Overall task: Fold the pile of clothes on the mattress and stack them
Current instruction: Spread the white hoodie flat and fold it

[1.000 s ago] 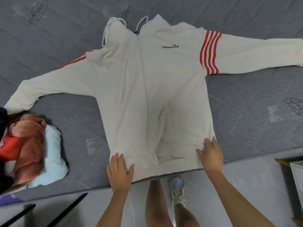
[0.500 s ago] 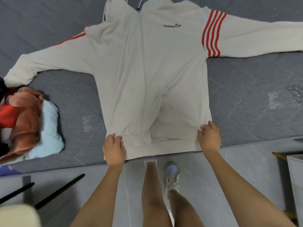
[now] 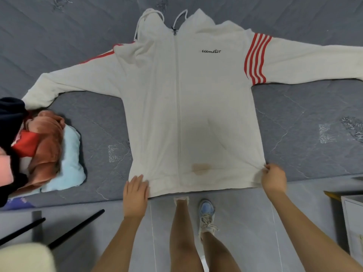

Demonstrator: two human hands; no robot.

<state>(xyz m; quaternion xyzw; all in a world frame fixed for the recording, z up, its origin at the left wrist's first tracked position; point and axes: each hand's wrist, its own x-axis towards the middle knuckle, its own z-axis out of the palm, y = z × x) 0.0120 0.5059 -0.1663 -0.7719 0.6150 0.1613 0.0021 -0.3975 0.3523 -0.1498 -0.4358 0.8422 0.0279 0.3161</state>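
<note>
A white zip hoodie [image 3: 196, 99] with red sleeve stripes lies front up on the grey mattress [image 3: 304, 134], both sleeves spread out sideways. Its hem reaches the mattress's near edge and looks pulled flat. My left hand [image 3: 135, 191] grips the hem's left corner. My right hand [image 3: 274, 178] pinches the hem's right corner, fingers curled into the cloth. A pile of clothes [image 3: 37, 146] in orange, red, dark and pale blue sits at the left, touching the hoodie's left cuff.
Grey tiled floor [image 3: 245, 222] runs along the mattress's near edge, where my legs stand. Black rods [image 3: 74, 226] and a pale cushioned object [image 3: 25, 258] lie at the lower left. A white cabinet corner [image 3: 353, 216] stands at the lower right.
Both hands went from lying flat on the hem to holding its corners and drew them apart. The bunched folds in the hoodie's lower front are now smoothed out.
</note>
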